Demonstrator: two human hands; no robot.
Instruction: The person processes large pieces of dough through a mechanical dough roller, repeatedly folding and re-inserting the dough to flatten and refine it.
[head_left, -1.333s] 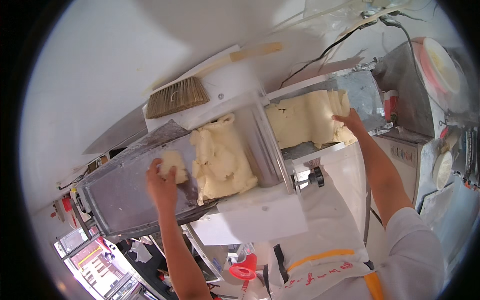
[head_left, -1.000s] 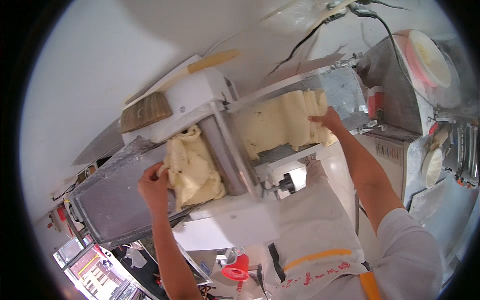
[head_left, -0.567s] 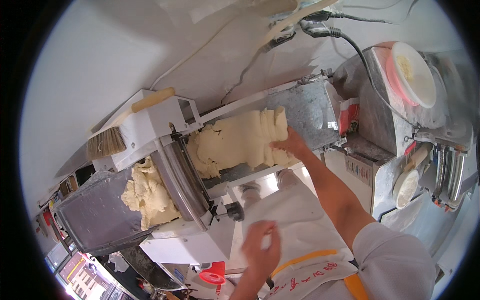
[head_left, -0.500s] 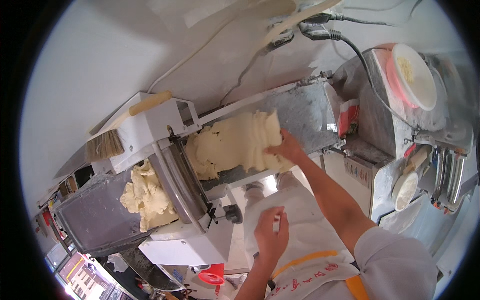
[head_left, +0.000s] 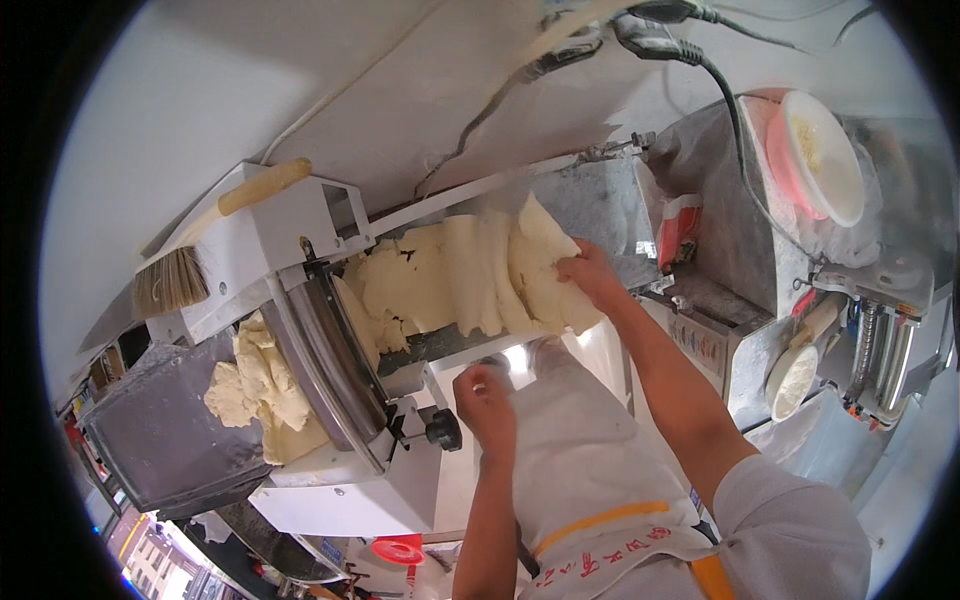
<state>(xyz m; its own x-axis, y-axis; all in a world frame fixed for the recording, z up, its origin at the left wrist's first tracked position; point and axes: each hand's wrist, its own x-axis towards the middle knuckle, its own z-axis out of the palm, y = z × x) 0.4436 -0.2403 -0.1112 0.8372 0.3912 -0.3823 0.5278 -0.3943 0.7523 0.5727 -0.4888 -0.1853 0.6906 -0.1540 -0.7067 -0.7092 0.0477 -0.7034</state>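
Note:
A pale, ragged-edged sheet of dough (head_left: 430,278) lies across the metal bed to the right of the steel rollers (head_left: 335,350). My right hand (head_left: 592,278) grips its right end, thumb over the edge, and that end is lifted and folding over. My left hand (head_left: 486,405) is loosely curled in front of the apron, near the black knob (head_left: 443,430) of the dough roller machine, and nothing shows in its fingers. A crumpled lump of dough (head_left: 262,385) sits on the far side of the rollers, on the dark tray (head_left: 160,430).
A wooden-handled brush (head_left: 172,283) rests on the white machine housing. To the right stand a pink and white bowl (head_left: 840,180), a small bowl of white powder (head_left: 793,385) and another set of rollers (head_left: 885,360). Black cables (head_left: 735,120) hang along the wall.
The dough's right end has been raised and pulled over in my right hand. My left hand has moved up and left, toward the knob. The whole view has shifted slightly.

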